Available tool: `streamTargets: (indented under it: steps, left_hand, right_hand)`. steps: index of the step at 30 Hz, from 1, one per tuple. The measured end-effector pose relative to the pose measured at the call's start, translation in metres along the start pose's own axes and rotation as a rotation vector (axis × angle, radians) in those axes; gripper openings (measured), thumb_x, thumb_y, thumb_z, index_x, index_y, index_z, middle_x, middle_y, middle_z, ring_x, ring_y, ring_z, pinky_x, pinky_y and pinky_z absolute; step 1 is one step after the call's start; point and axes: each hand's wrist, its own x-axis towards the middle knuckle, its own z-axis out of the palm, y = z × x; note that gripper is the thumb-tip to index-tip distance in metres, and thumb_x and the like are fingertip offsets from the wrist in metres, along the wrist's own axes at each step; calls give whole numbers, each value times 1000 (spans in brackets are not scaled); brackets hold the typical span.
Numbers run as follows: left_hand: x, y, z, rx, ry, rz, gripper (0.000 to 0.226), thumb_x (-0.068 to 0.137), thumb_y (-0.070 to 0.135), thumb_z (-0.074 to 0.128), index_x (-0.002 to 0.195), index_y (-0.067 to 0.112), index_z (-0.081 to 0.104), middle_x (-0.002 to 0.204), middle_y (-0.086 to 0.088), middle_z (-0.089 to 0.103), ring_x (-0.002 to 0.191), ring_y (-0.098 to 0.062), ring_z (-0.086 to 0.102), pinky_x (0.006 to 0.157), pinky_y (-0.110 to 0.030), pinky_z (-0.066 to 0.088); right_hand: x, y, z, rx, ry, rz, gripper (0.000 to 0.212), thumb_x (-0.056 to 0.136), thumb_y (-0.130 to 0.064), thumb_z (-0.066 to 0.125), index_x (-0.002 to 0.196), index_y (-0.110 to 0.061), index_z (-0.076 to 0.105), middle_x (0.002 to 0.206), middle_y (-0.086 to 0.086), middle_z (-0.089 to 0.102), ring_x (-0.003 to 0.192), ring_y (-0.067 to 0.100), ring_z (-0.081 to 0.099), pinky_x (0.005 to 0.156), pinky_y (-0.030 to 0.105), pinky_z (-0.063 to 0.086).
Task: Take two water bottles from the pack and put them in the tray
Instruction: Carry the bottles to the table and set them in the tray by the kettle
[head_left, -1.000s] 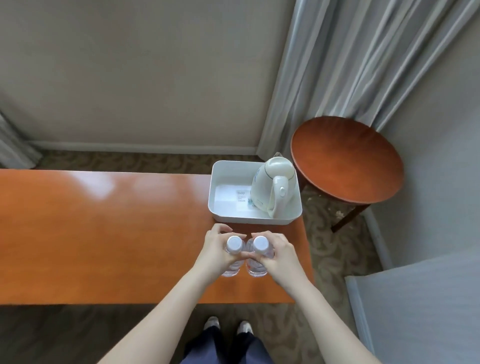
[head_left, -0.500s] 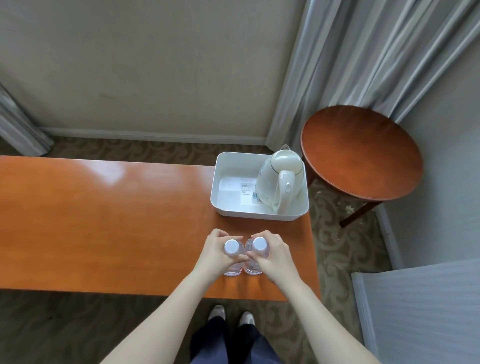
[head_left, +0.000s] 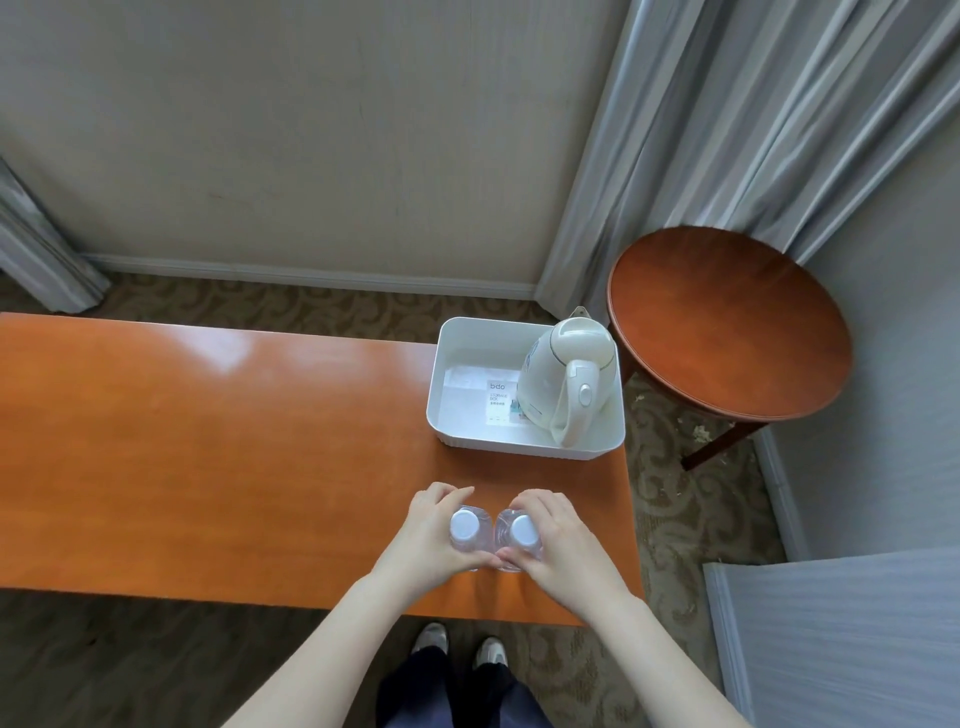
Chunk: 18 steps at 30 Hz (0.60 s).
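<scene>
2 water bottles (head_left: 488, 535) upright, touching, lower centre on desk (head_left: 208, 441). Left hand (head_left: 431, 530) and right hand (head_left: 556, 535) each wrapped round 1. Prob. heavy w/ water, thin slick plastic; hold mid-body. Tray (head_left: 524, 449) above.

Hotel guest room, by the look of it. Patterned carpet (head_left: 691, 499), long pale curtains (head_left: 753, 130) in the corner, a glossy orange-wood desk (head_left: 208, 441) and a round wooden side table (head_left: 727, 322). A white tray (head_left: 441, 364) on the desk holds an electric kettle (head_left: 566, 384), the usual guest amenity set; a bed corner (head_left: 841, 639) shows at right.
</scene>
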Motion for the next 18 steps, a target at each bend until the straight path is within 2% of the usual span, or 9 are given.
streamTargets:
  steps: [2, 4, 6, 8, 9, 11, 14, 16, 18]
  left_hand:
    - [-6, 4, -12, 126, -40, 37, 98, 62, 59, 76, 144, 25, 32, 136, 6, 38, 127, -12, 33, 102, -25, 35]
    - [-13, 11, -24, 437, 2, 126, 93, 67, 65, 67, 143, 28, 30, 134, 6, 39, 125, -16, 37, 99, -34, 40]
    - [-19, 19, -31, 726, 103, 238, 80, 65, 64, 67, 133, 27, 46, 121, 1, 53, 111, -21, 50, 87, -37, 45]
    - [-23, 28, -29, 890, 133, 311, 63, 50, 60, 79, 101, 23, 68, 88, 0, 67, 79, -20, 63, 65, -34, 52]
    - [-22, 28, -24, 921, 147, 343, 55, 43, 56, 82, 86, 23, 71, 74, 1, 67, 65, -19, 63, 56, -31, 51]
    - [-18, 29, -17, 934, 133, 350, 44, 42, 50, 84, 73, 22, 70, 58, 3, 62, 50, -17, 59, 47, -27, 47]
    - [-12, 25, -10, 905, 58, 310, 37, 56, 42, 81, 78, 18, 65, 57, 1, 59, 49, -17, 57, 47, -25, 43]
    - [-11, 24, -11, 879, 46, 308, 35, 58, 41, 81, 78, 19, 64, 56, 2, 57, 47, -14, 53, 44, -25, 40]
    - [-8, 23, -13, 796, 45, 289, 31, 82, 38, 64, 101, 15, 56, 77, -4, 62, 63, -17, 51, 57, -27, 38]
  right_hand:
    - [-2, -2, -5, -128, -5, -5, 57, 77, -55, 61, 124, -25, 47, 121, -8, 51, 112, 14, 45, 85, 31, 46]
    - [-4, -7, -10, -251, 12, -30, 60, 76, -57, 60, 125, -24, 47, 113, -5, 53, 104, 18, 50, 78, 32, 47]
    - [-6, -13, -13, -351, 56, -75, 56, 72, -53, 67, 116, -21, 54, 96, -2, 58, 87, 20, 56, 65, 32, 49]
    - [-5, -20, -15, -416, 82, -94, 49, 69, -49, 72, 107, -20, 59, 84, -2, 61, 76, 19, 58, 57, 30, 50]
    - [-4, -23, -15, -433, 72, -85, 46, 70, -48, 72, 104, -20, 60, 82, -1, 62, 75, 20, 59, 57, 31, 50]
    - [-1, -29, -15, -450, 48, -52, 41, 73, -47, 70, 101, -19, 60, 81, 0, 63, 77, 22, 60, 59, 33, 49]
    - [2, -33, -11, -455, 9, -2, 37, 84, -46, 58, 107, -18, 52, 92, 3, 62, 88, 25, 57, 68, 35, 46]
    - [3, -35, -8, -442, -12, 20, 36, 89, -43, 50, 114, -18, 45, 99, 4, 60, 94, 25, 54, 72, 35, 44]
    - [6, -37, -8, -408, -14, 41, 35, 90, -39, 48, 118, -18, 43, 101, 5, 60, 95, 24, 53, 74, 34, 45]
